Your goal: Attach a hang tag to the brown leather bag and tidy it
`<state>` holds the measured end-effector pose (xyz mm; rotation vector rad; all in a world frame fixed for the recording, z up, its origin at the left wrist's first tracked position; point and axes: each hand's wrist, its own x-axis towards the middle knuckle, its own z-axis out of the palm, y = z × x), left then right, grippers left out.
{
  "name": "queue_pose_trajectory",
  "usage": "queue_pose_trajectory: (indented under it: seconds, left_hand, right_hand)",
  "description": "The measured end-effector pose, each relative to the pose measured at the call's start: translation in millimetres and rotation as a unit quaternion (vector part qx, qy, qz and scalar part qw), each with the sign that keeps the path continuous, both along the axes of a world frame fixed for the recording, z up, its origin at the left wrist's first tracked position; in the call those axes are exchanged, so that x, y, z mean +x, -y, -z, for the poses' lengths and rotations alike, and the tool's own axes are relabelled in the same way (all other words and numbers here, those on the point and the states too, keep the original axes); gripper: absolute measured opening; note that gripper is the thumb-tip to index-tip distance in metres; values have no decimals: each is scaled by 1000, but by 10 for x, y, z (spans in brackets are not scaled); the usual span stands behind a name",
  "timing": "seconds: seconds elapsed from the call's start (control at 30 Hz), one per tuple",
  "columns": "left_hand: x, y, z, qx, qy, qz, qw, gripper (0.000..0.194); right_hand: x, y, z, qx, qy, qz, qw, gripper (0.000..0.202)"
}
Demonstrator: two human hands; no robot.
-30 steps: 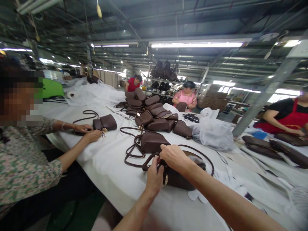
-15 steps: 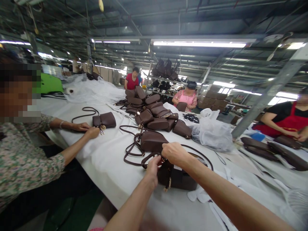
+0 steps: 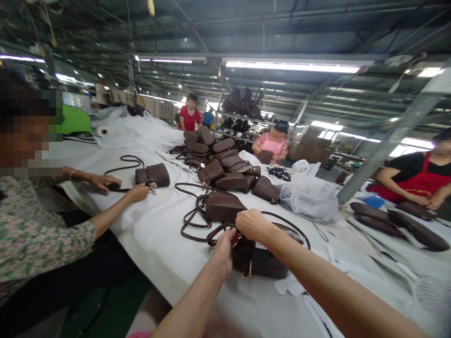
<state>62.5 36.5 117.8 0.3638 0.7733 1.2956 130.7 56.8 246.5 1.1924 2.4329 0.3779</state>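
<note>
A dark brown bag (image 3: 269, 263) with a gold-coloured pull lies on the white-covered table right in front of me. At its upper left corner my left hand (image 3: 224, 246) is closed round part of the strap. My right hand (image 3: 248, 223) is a fist just above, its fingers pressed together at the same corner; what it pinches is hidden. The bag's long strap curves out behind my right wrist. Touching its far side is another brown bag (image 3: 224, 205), whose looped strap lies to the left.
Beyond is a pile of brown bags (image 3: 230, 181). A co-worker at the left handles a small brown bag (image 3: 157, 175). Clear plastic (image 3: 310, 192) lies right of the pile, near a slanted metal post (image 3: 391, 136). White strips (image 3: 317, 307) lie at the near right.
My hands have barely shifted at the bag's corner. The left co-worker's far hand has moved back from the small bag, its fingers now spread.
</note>
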Motion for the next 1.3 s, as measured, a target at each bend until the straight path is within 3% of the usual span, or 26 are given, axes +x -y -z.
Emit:
queue_pose_trajectory:
  seconds: [0.37, 0.87, 1.03, 1.13, 1.2, 1.3]
  left_hand:
    - [-89, 91, -21, 96, -96, 35, 990, 24]
    - [3, -2, 83, 152, -249, -26, 956, 8]
    - [-270, 8, 67, 164, -332, 17, 929, 5]
    - [-563, 78, -31, 179, -366, 66, 911, 8]
    - [-716, 134, -171, 212, -380, 83, 897, 8]
    - [-800, 192, -435, 267, -378, 57, 884, 9]
  right_hand:
    - [78, -55, 14, -10, -24, 57, 998, 21]
    - [23, 82, -75, -28, -49, 63, 996, 30]
    - [147, 98, -29, -63, -119, 48, 990, 35]
    - [232, 121, 13, -104, -222, 50, 968, 36]
    - [247, 139, 52, -118, -272, 57, 953, 34]
    - [192, 169, 92, -111, -314, 54, 941, 25]
